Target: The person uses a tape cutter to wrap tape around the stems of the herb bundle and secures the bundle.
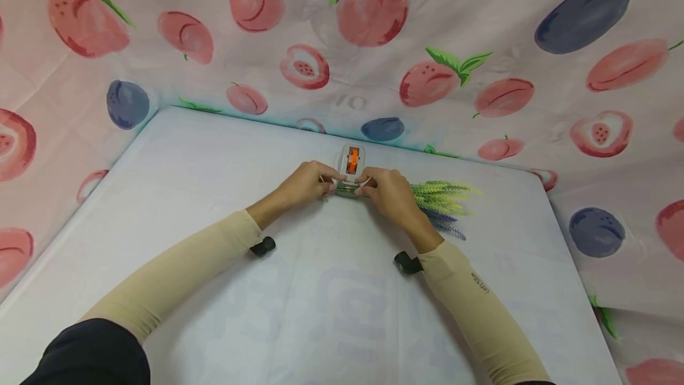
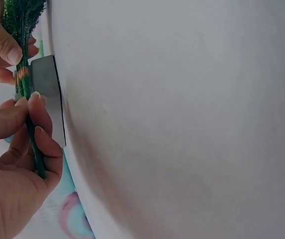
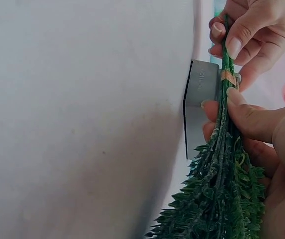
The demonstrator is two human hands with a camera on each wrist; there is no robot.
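A bunch of artificial flowers (image 1: 440,196) with yellow-green and purple spikes lies across both hands, its heads to the right. Its green stems (image 2: 36,144) carry a band of orange tape (image 3: 228,75). My left hand (image 1: 309,182) pinches the stem ends between thumb and fingers, left of the band. On the band's other side, my right hand (image 1: 392,195) pinches the stems below the flower heads. Just beyond the stems stands a grey tape dispenser (image 3: 202,82) with an orange tape roll (image 1: 352,160). The stems pass close along its near end.
The white-covered table (image 1: 331,290) stretches around the hands. Behind it hangs a fruit-print curtain (image 1: 352,88), near the dispenser's far side. Small black wrist cameras (image 1: 408,263) sit under both forearms.
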